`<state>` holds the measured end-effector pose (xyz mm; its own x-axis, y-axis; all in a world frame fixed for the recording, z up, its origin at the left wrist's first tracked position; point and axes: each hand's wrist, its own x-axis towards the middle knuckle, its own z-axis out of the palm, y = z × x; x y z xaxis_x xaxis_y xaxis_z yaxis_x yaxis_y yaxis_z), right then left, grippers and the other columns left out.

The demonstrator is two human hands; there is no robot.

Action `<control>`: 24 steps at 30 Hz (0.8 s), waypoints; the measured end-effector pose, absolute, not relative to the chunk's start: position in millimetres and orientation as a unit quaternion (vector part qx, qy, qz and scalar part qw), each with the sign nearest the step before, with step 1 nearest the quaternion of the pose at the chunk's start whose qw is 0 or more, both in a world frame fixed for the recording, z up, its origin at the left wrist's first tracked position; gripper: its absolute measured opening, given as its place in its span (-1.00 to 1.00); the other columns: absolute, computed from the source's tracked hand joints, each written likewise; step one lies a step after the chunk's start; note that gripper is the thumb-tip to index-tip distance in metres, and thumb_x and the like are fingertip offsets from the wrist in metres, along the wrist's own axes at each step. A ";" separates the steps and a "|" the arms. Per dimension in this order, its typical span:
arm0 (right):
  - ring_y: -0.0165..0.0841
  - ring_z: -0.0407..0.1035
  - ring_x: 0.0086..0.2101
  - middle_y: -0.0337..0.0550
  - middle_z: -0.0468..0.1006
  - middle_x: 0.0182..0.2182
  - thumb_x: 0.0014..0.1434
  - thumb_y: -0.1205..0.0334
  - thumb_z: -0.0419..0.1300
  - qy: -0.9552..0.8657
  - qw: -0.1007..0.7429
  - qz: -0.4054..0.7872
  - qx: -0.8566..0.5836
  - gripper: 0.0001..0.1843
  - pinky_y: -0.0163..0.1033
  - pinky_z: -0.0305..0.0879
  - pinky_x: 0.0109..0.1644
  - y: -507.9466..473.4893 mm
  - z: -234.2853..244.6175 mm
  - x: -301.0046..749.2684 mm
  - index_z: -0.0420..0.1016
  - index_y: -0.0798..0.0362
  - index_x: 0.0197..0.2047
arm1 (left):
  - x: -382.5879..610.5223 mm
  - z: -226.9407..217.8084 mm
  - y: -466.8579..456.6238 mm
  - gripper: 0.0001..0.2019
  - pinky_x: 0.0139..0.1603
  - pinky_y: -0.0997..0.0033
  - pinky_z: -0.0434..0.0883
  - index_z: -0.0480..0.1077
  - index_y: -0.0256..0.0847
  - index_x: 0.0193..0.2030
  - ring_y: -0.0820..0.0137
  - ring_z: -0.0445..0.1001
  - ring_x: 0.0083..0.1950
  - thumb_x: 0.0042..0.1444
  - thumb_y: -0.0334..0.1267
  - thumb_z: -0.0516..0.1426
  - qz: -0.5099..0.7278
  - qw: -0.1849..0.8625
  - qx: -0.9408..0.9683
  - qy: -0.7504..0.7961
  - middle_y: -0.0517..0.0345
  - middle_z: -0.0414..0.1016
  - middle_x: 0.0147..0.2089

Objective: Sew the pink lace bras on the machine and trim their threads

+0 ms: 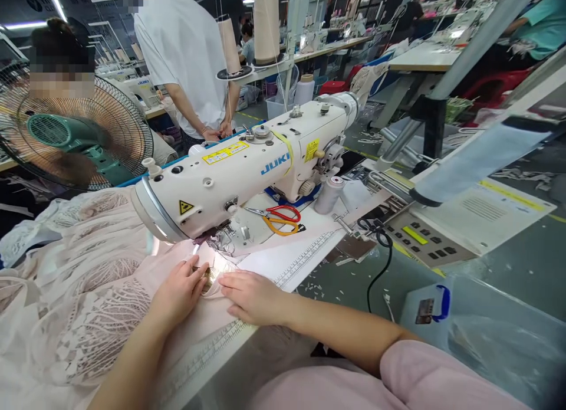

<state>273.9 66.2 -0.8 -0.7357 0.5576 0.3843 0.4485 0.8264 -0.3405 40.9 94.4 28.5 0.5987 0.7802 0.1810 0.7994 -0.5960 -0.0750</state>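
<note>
Left hand (179, 289) (head view): lies palm down on the cloth, fingers spread and unclenched, just left of the brightly lit spot.
Right hand (252, 295): fingers stretched over the cloth, just right of that spot; whether the thumb pinches an edge (it sits low, to the near side) I cannot tell.
Pale pink cloth (152, 268): under both hands at the near side of the machine's left end, with lacy folds heaped to the left.
Sewing machine (247, 168): white, marked JUKI, reaching from near left to far right beyond the hands.
Scissors (283, 219): one red handle, one orange, lying beside the machine, blades toward the left.
Thread spool (329, 196): grey, right of the scissors.
Table (305, 253): white, ruler markings along the near side.
Fan (57, 130): far left.
White-shirted person (186, 56): beyond the machine, hands behind the back.
Plastic bin (420, 333): near right.
</note>
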 end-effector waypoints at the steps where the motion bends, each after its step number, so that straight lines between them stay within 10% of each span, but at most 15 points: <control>1: -0.19 0.24 0.13 0.03 0.39 0.14 0.21 0.15 0.12 -0.924 0.242 0.116 -0.272 -0.60 -0.12 0.12 0.27 66.2 -1.3 273.8 0.41 0.22 0.03 | 40.3 28.5 95.1 -0.56 -0.04 0.07 0.48 0.44 -0.34 0.07 0.07 0.44 0.02 0.30 -0.18 -0.13 -0.064 0.073 -0.891 -0.444 -0.30 0.41 0.10; 13: -0.23 0.24 0.12 0.03 0.41 0.11 0.20 0.17 0.13 -0.921 0.258 0.122 -0.265 -0.65 -0.14 0.10 0.27 67.1 -2.6 273.3 0.41 0.20 -0.01 | 35.9 28.9 102.1 -0.58 0.05 0.07 0.43 0.45 -0.31 0.06 0.06 0.41 0.08 0.28 -0.20 -0.11 -0.045 0.058 -0.881 -0.467 -0.29 0.39 0.12; 24: -0.24 0.35 -0.17 -0.12 0.51 -0.14 0.14 0.03 0.23 -0.937 0.196 0.090 -0.275 -0.73 -0.15 0.27 -0.11 57.4 1.5 281.1 0.47 0.06 -0.21 | 41.3 35.8 115.1 -0.64 0.01 0.08 0.43 0.45 -0.29 0.05 0.06 0.46 0.01 0.23 -0.24 -0.03 -0.008 0.072 -0.841 -0.536 -0.25 0.44 0.08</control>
<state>281.1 57.4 1.5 -0.7715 0.5512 0.3177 0.4811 0.8322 -0.2757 41.3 115.1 35.8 0.4256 0.9002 0.0916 0.9026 -0.4153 -0.1131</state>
